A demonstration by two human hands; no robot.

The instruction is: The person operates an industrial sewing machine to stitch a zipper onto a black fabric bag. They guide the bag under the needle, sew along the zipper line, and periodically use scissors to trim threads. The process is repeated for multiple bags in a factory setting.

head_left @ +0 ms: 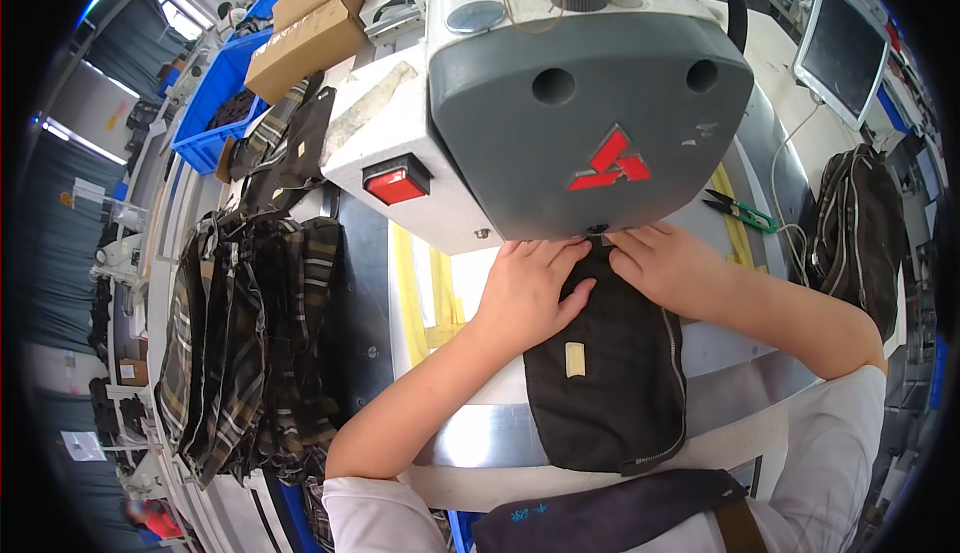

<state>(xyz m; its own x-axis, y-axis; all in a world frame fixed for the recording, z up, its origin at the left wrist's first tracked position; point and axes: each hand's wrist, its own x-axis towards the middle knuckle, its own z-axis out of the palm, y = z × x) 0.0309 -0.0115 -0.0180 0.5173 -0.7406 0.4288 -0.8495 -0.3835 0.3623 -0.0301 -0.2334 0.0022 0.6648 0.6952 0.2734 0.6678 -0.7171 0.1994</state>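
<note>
A dark brown fabric piece (590, 408) with a zipper down its right side and a small pale label lies on the sewing machine bed. Its far end runs under the grey and white sewing machine head (500, 123), where the needle is hidden. On the fabric's left edge my left hand (535, 288) rests flat, fingers stretched out and thumb apart. Across from it, my right hand (665, 265) lies on the right edge, fingers stretched toward the machine; some fingertips are hidden under the head.
Plaid and dark fabric pieces (250, 343) hang in a pile at the left. Green-handled thread snips (742, 211) lie right of the machine. Dark zippered pieces (860, 233) are stacked farther right, below a screen (845, 48). A blue crate (215, 103) and cardboard box (305, 48) stand far left.
</note>
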